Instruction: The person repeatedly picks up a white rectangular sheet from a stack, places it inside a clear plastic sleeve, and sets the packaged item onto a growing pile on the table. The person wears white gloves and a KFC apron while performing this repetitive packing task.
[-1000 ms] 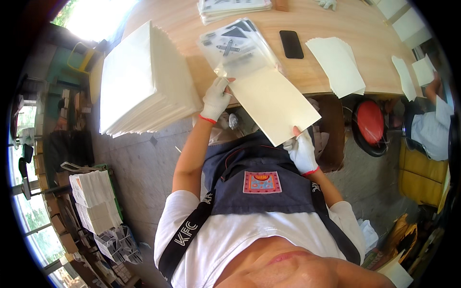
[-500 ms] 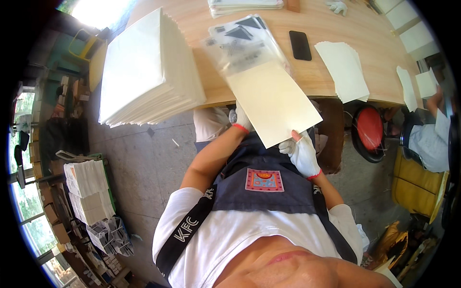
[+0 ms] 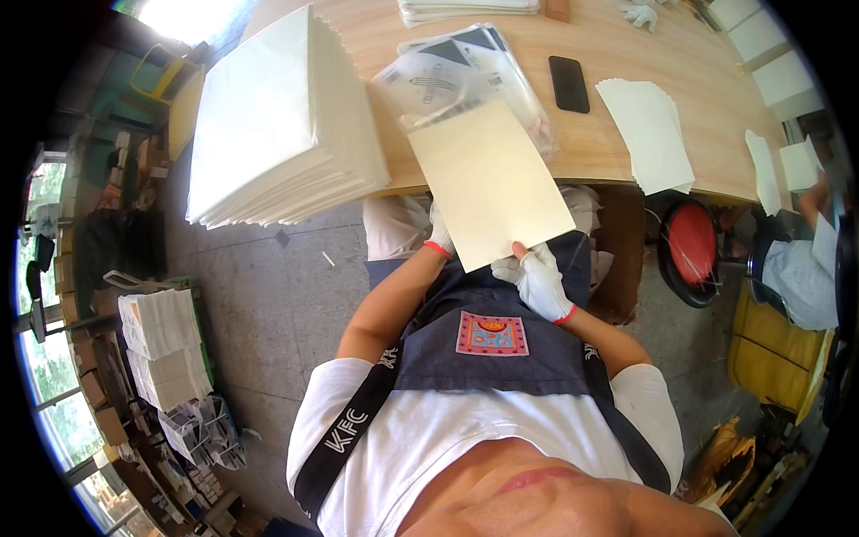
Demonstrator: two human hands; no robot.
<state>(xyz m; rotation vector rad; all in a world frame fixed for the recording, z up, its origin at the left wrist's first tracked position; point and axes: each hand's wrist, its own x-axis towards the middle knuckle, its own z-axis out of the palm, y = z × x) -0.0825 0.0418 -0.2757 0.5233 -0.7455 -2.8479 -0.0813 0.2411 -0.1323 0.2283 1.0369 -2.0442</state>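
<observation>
A cream sheet of card (image 3: pixel 492 183) lies tilted over the table's near edge and my lap. At its near edge my right hand (image 3: pixel 541 282), in a white glove with a red cuff, is closed on it, thumb on top. My left hand (image 3: pixel 438 231), gloved too, is by the card's left side; its fingers are hidden behind the card. Beyond the card's far edge lies a pile of clear plastic bags (image 3: pixel 429 76) with dark printing. What the far edge does against the topmost bag is hard to make out.
A tall stack of white sheets (image 3: pixel 259 116) stands on the table's left. To the right are a black phone (image 3: pixel 569 85) and a fanned pile of white cards (image 3: pixel 646 134). A red stool (image 3: pixel 689 242) and another person's arm (image 3: pixel 814 206) are at far right.
The cream card and my right hand have moved to the left. The card's far end has come away from under the clear plastic that covered part of it.
</observation>
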